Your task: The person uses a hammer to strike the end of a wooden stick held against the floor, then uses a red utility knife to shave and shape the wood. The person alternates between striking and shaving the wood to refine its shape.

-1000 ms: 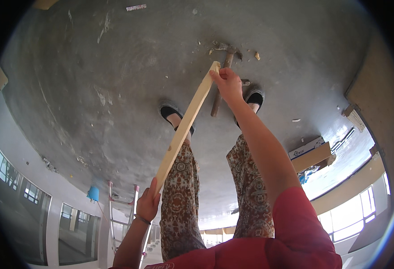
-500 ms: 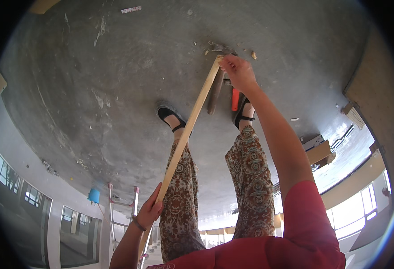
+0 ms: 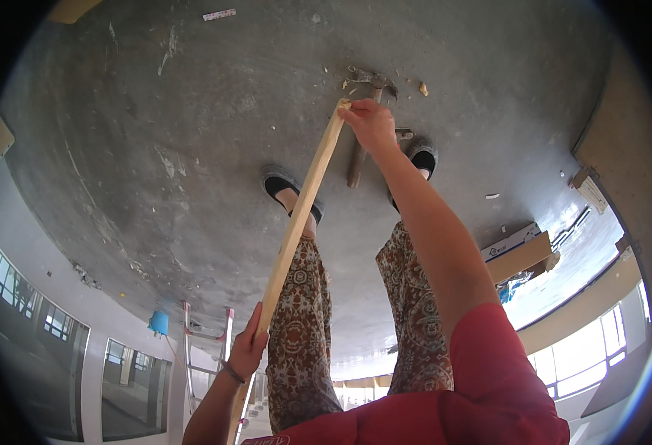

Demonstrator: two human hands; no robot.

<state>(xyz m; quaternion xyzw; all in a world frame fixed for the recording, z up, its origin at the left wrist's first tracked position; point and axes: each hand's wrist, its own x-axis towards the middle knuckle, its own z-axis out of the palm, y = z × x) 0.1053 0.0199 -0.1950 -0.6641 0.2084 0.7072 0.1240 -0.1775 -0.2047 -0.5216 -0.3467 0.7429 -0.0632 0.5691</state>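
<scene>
A long, pale wooden strip (image 3: 301,215) slants from beside my body up to the ground in front of my feet. My left hand (image 3: 247,348) is wrapped around its lower part. At its rough, splintered far end, the fingers of my right hand (image 3: 371,122) are closed in a pinch on the wood. Just beyond that hand lies a claw hammer (image 3: 356,165) on the floor, its handle partly covered by my hand. The head of a second tool (image 3: 404,134) shows next to my right forearm, which hides the rest of it.
Small wood chips (image 3: 423,89) are scattered around the hammer on the grey concrete floor (image 3: 192,111). My black shoes (image 3: 278,180) stand either side of the strip. A cardboard box (image 3: 519,256) sits at right. Toward the lower left are a ladder (image 3: 227,334) and a blue bucket (image 3: 158,322).
My right hand has shifted left and slightly nearer along with the strip's far end, uncovering the hammer head. My right forearm now covers the red handle. My left hand keeps its grip.
</scene>
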